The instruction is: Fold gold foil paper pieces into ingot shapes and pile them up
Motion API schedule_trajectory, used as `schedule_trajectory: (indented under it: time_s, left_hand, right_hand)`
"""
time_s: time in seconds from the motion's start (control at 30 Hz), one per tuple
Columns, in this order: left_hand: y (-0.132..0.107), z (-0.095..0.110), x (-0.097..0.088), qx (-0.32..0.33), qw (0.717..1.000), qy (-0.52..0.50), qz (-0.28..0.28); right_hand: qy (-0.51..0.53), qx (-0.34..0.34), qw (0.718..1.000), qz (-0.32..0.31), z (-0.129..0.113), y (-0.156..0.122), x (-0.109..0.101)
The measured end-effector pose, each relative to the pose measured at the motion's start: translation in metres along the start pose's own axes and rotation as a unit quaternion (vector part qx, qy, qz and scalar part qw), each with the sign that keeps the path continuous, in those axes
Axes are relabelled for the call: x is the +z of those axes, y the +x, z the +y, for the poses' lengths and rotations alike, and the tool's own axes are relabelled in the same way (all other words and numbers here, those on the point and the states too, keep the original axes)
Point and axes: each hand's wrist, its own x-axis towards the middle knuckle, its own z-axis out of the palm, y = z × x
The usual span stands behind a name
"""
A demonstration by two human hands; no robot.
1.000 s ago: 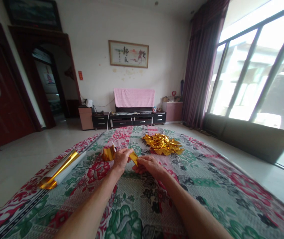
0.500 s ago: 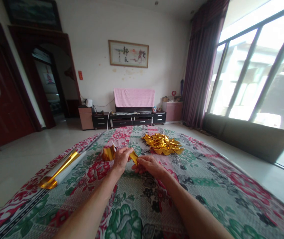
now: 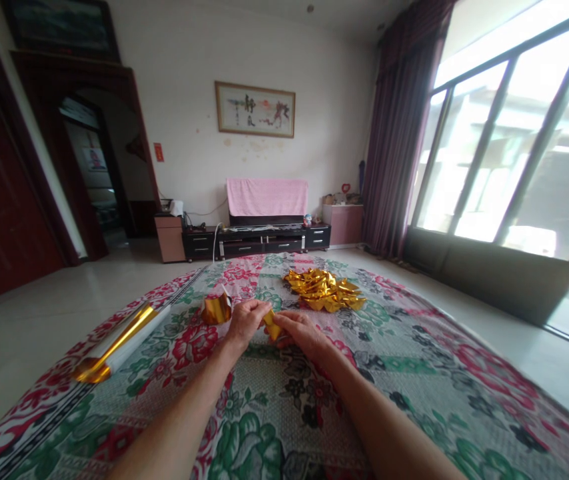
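A small piece of gold foil paper (image 3: 271, 326) is pinched between both hands over the flowered cloth (image 3: 174, 400). My left hand (image 3: 246, 321) grips its upper left end, fingers closed. Closed on the right end is my right hand (image 3: 300, 329), whose lower fingers are partly hidden beneath. Just left of my left hand lies a curled stack of gold foil paper (image 3: 216, 310) with a white edge showing. Beyond my right hand sits a heap of folded gold foil pieces (image 3: 324, 289).
At the left edge of the cloth lies a large loose roll of gold foil with a white backing (image 3: 119, 343). Past the cloth stand a low black cabinet (image 3: 269, 245) and a screen under a pink towel (image 3: 267, 197). Windows (image 3: 504, 153) and a purple curtain (image 3: 389, 147) line the right.
The gold foil piece has gone from a flat narrow strip to a more bent, pinched shape. Both hands have drawn slightly closer together and still hold it.
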Motion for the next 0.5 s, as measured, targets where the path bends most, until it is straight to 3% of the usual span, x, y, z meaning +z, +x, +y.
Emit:
schedule_trajectory:
  time_s: [0.17, 0.5]
  left_hand:
    - [-0.0001, -0.0031, 0.0011, 0.011, 1.000, 0.006, -0.014]
    - [0.0001, -0.0005, -0.0009, -0.050, 0.996, -0.077, 0.018]
  right_hand:
    - [0.001, -0.005, 0.999, 0.035, 0.0032, 0.0021, 0.0012]
    - [0.050, -0.018, 0.992, 0.113, 0.0058, 0.0059, 0.0034]
